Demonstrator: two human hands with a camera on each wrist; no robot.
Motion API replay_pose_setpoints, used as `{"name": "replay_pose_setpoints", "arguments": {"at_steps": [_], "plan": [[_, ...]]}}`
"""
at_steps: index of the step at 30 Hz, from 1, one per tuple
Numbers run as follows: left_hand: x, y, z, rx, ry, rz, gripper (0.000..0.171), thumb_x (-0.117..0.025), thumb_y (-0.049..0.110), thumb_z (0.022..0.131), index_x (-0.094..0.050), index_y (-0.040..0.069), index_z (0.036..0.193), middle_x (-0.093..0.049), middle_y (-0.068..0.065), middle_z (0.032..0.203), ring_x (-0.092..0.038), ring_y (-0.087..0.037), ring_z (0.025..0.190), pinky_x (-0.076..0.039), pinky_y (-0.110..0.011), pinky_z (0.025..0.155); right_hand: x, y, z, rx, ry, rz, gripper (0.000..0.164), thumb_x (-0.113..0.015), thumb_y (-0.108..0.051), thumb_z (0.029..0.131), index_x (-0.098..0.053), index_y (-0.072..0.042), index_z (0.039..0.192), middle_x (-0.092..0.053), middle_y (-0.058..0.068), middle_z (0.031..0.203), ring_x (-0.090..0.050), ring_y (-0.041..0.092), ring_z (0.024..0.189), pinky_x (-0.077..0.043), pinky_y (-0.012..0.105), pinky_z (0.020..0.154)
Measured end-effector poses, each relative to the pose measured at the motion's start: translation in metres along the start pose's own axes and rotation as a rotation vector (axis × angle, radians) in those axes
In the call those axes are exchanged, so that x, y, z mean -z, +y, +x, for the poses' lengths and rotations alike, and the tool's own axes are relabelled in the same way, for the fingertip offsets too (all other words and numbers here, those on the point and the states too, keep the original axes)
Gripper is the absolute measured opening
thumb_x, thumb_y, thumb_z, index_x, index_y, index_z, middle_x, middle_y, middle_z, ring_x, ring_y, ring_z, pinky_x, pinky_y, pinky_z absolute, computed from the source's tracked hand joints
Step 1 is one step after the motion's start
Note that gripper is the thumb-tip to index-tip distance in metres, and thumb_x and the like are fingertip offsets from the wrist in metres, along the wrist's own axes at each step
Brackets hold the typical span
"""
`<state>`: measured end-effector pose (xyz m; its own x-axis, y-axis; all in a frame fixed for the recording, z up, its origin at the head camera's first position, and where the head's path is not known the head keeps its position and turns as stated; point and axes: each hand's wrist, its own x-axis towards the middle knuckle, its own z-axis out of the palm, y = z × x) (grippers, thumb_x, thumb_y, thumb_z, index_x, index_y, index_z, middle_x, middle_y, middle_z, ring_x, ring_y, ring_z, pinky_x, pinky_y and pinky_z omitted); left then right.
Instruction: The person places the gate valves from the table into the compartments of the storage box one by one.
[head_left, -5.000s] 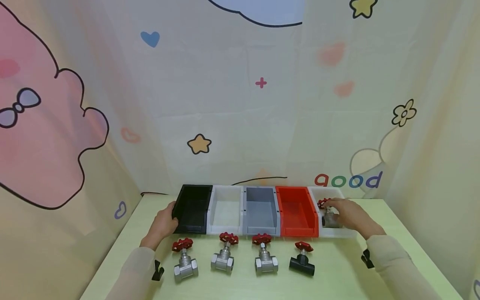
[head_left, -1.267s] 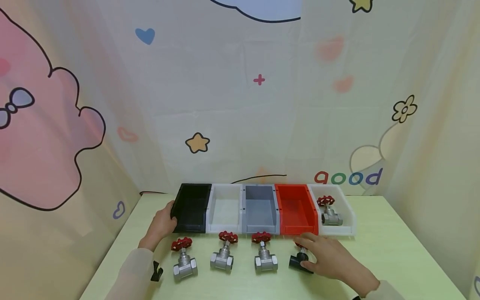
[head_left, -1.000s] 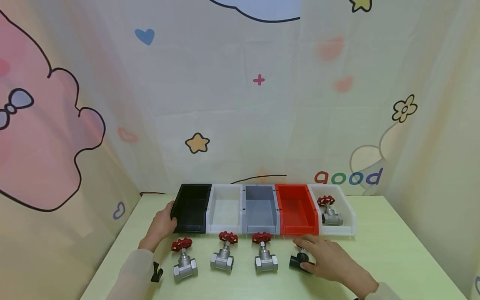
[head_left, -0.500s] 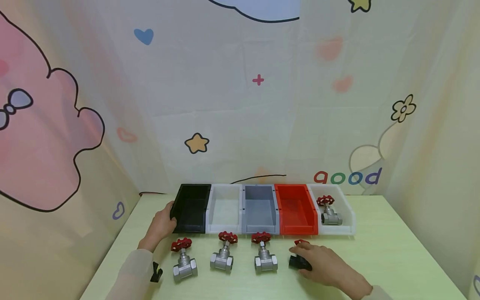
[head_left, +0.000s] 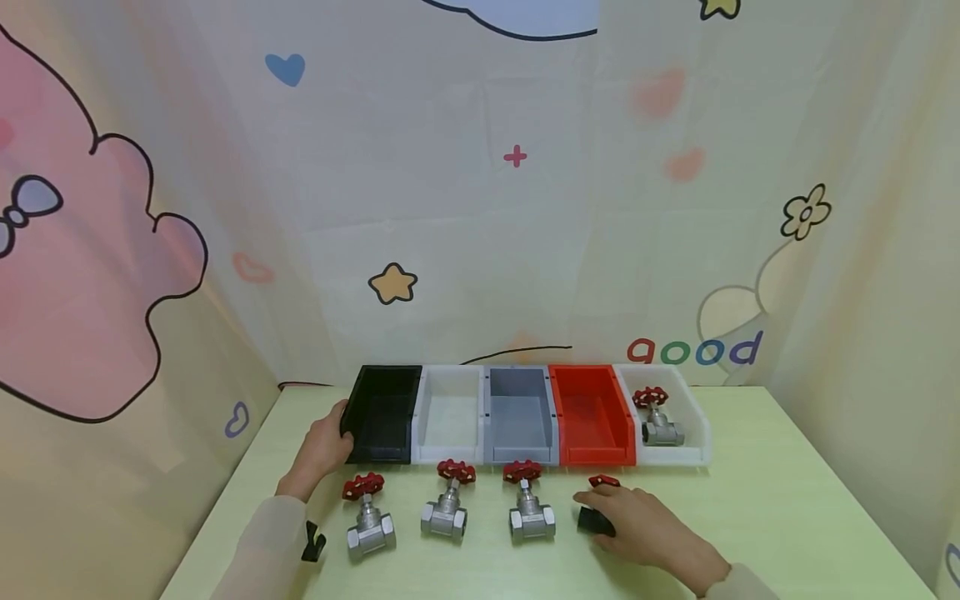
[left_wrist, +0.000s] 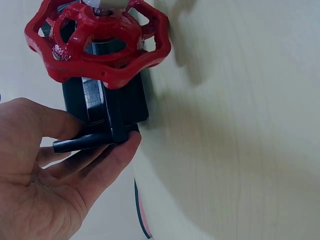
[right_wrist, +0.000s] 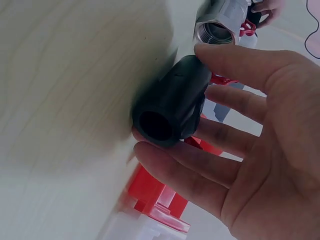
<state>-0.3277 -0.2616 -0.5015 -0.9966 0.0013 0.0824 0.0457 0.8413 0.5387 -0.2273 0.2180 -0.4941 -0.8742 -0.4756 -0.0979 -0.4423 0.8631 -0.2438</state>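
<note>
My left hand [head_left: 318, 450] grips the outer left wall of the black bin [head_left: 381, 456]; in the left wrist view the thumb and fingers [left_wrist: 117, 155] pinch its edge. My right hand [head_left: 645, 525] holds the black-bodied valve [head_left: 596, 522] on the table, its red handwheel [head_left: 603, 481] showing beyond the fingers. The right wrist view has the black pipe body [right_wrist: 172, 102] between thumb and fingers. To its left stand three steel gate valves with red handwheels: the right one [head_left: 532, 522], the middle one [head_left: 445, 518] and the left one [head_left: 371, 533].
Right of the black bin, the row continues with a white bin [head_left: 450, 454], a grey bin [head_left: 521, 454], a red bin [head_left: 597, 456] and another white bin [head_left: 693, 454]. The last one holds a steel gate valve [head_left: 662, 429]. A printed curtain [head_left: 480, 250] hangs behind the table.
My right hand has left the steel valve in the right white bin and come down to the black valve. Its fingers have since closed round that valve. The left hand stays on the black bin.
</note>
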Motion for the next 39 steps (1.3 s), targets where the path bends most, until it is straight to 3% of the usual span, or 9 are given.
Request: {"name": "replay_pose_setpoints", "arguments": {"at_steps": [5,14,19,25,31,39], "plan": [[0.0,-0.001,0.0,0.0,0.004,0.009,0.064,-0.05,0.006,0.091,-0.028,-0.006,0.15,-0.058,-0.036,0.127,-0.06,-0.03,0.083,-0.05,-0.042,0.069,-0.002,-0.003,0.003,-0.026,0.004,-0.016,0.053,-0.083,-0.026,0.075,-0.067,-0.017,0.124,-0.068,0.005,0.119,-0.062,0.025,0.102,-0.054,0.051,0.085],[-0.001,-0.002,0.001,0.009,0.0,-0.004,0.064,-0.05,0.007,0.093,-0.027,-0.005,0.15,-0.057,-0.035,0.129,-0.059,-0.029,0.082,-0.047,-0.037,0.065,-0.008,-0.011,0.005,-0.101,0.027,-0.078,0.049,-0.083,-0.027,0.074,-0.069,-0.014,0.12,-0.067,0.01,0.118,-0.063,0.031,0.099,-0.054,0.056,0.084],[-0.002,-0.001,0.001,0.007,-0.001,-0.009,0.064,-0.05,0.007,0.092,-0.027,-0.005,0.151,-0.056,-0.035,0.13,-0.06,-0.03,0.084,-0.048,-0.038,0.068,-0.01,-0.013,0.004,-0.095,0.078,-0.084,0.041,-0.083,-0.023,0.074,-0.071,-0.01,0.111,-0.066,0.011,0.117,-0.065,0.033,0.095,-0.054,0.056,0.081],[-0.001,-0.001,0.0,0.002,0.009,-0.002,0.063,-0.051,0.007,0.092,-0.028,-0.006,0.15,-0.057,-0.035,0.129,-0.06,-0.031,0.087,-0.05,-0.043,0.073,-0.011,-0.011,0.003,-0.06,0.131,-0.064,0.028,-0.084,-0.016,0.072,-0.071,-0.009,0.096,-0.064,0.005,0.1,-0.062,0.024,0.077,-0.056,0.048,0.078],[-0.001,-0.001,-0.001,-0.002,0.001,-0.001,0.063,-0.05,0.006,0.092,-0.027,-0.007,0.15,-0.063,-0.034,0.117,-0.058,-0.026,0.072,-0.046,-0.037,0.062,-0.011,-0.008,0.002,-0.04,0.127,-0.012,0.028,-0.083,-0.012,0.073,-0.071,-0.006,0.097,-0.064,0.007,0.104,-0.063,0.025,0.084,-0.055,0.049,0.086],[0.0,0.0,-0.001,-0.015,0.004,-0.004,0.063,-0.051,0.006,0.091,-0.028,-0.008,0.149,-0.056,-0.037,0.127,-0.058,-0.03,0.082,-0.048,-0.039,0.067,-0.012,-0.005,0.001,-0.01,0.132,0.014,0.028,-0.083,-0.011,0.073,-0.071,-0.006,0.098,-0.064,0.007,0.107,-0.064,0.025,0.087,-0.055,0.048,0.085]]}}
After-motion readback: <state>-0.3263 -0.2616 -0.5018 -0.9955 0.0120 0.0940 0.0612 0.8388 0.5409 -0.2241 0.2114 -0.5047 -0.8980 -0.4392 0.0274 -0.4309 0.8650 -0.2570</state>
